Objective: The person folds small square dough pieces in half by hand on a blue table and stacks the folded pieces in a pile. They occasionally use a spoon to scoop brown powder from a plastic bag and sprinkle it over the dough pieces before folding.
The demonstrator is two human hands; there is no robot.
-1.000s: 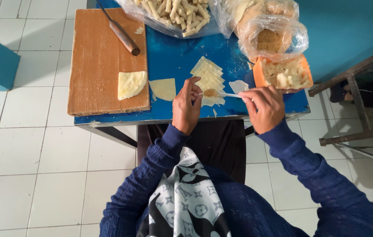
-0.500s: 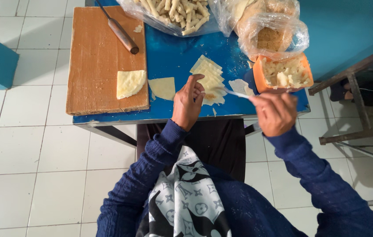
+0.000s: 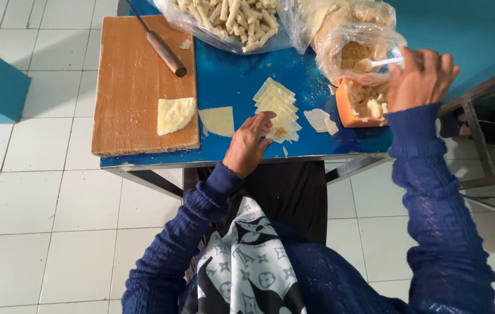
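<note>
Your stack of triangular dough wrappers (image 3: 278, 107) lies fanned out on the blue tabletop (image 3: 224, 75), right in front of you, and your left hand (image 3: 248, 145) rests on its near edge with the fingers (image 3: 264, 121) loosely spread, pressing rather than gripping a sheet. Your right hand (image 3: 419, 78) is up at the orange tub of filling (image 3: 364, 103), fingers closed on the handle of a white plastic spoon (image 3: 378, 62) whose bowl reaches into the crumb-filled plastic bag (image 3: 355, 49) above the tub. Judging by what lies around, the work is well under way but far from over: a clear bag holds a good heap of finished rolls (image 3: 230, 20), while many wrappers remain in the stack, a loose one (image 3: 218, 121) lies beside it, and a folded sheet (image 3: 175, 114) waits on the wooden board (image 3: 137, 81) near the knife (image 3: 163, 49). The wrapper under your left hand looks unfilled.
</note>
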